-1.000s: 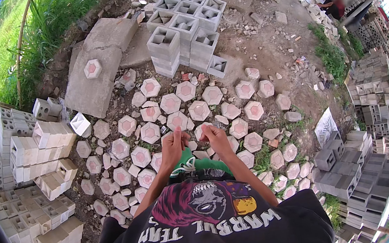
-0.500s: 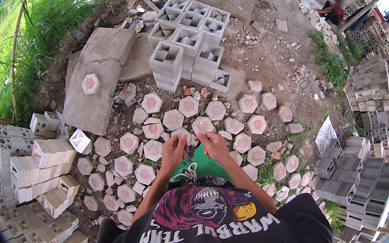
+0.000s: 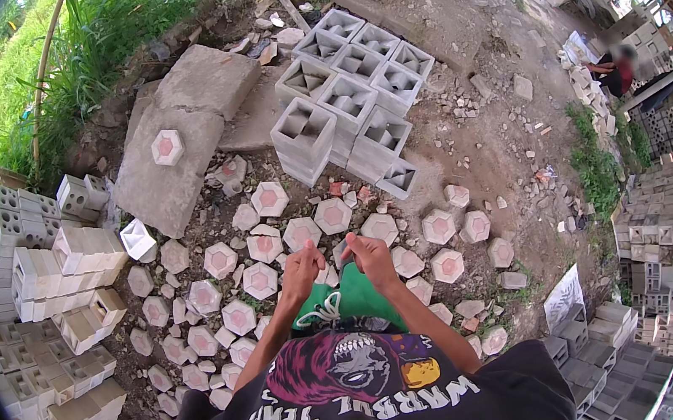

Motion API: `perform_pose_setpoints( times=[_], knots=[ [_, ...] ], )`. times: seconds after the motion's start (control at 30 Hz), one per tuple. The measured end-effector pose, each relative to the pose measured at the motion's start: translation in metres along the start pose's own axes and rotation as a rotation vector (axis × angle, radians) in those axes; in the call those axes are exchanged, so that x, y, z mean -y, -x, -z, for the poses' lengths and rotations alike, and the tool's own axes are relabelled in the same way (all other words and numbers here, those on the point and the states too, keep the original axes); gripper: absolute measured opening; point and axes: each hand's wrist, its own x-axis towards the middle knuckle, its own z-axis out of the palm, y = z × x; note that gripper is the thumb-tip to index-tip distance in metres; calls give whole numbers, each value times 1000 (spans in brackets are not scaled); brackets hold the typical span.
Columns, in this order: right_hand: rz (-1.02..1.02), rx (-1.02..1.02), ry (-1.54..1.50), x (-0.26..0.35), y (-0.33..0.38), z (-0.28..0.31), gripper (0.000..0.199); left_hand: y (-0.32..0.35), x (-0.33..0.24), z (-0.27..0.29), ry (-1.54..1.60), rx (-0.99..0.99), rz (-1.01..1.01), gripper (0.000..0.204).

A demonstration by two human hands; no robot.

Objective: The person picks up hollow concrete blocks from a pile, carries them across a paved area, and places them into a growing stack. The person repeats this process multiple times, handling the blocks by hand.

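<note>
Both my hands are held out in front of my waist, a short gap apart, above green shorts (image 3: pixel 349 303). My left hand (image 3: pixel 302 272) is curled closed with the thumb on top, and nothing shows in it. Likewise curled, my right hand (image 3: pixel 372 260) has its thumb pointing inward and no object visible. Beneath and beyond them, hexagonal pavers (image 3: pixel 301 234) with pinkish centres lie spread over the dirt. One such paver (image 3: pixel 167 147) rests alone on a cracked concrete slab (image 3: pixel 160 191). Neither hand touches any of these.
Ahead stands a cluster of grey hollow blocks (image 3: pixel 305 133). Pale blocks (image 3: pixel 75 261) are stacked at the left, and more grey blocks (image 3: pixel 604 370) at the right. A person (image 3: pixel 618 75) is far off at the upper right. Tall grass (image 3: pixel 108 57) borders the upper left.
The view has shifted, so the block cluster and the slab sit further right and slightly lower in the picture. My hands stay curled in front of me, nearly in the same place.
</note>
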Motion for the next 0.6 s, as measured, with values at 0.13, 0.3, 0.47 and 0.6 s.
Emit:
perform_pose_setpoints(
  times=[0.13, 0.3, 0.47, 0.6],
  knots=[
    [-5, 9, 12, 14, -44, 28, 43, -35, -10, -23, -13, -119, -47, 58],
    [-44, 3, -14, 21, -82, 45, 35, -66, -21, -32, 54, -153, -40, 45],
    [-39, 21, -118, 27, -123, 37, 24, -102, -25, -23, 90, -162, -27, 32],
    [-44, -11, -131, 30, -160, 23, 19, -143, -31, -6, 134, -137, -15, 23]
  ],
)
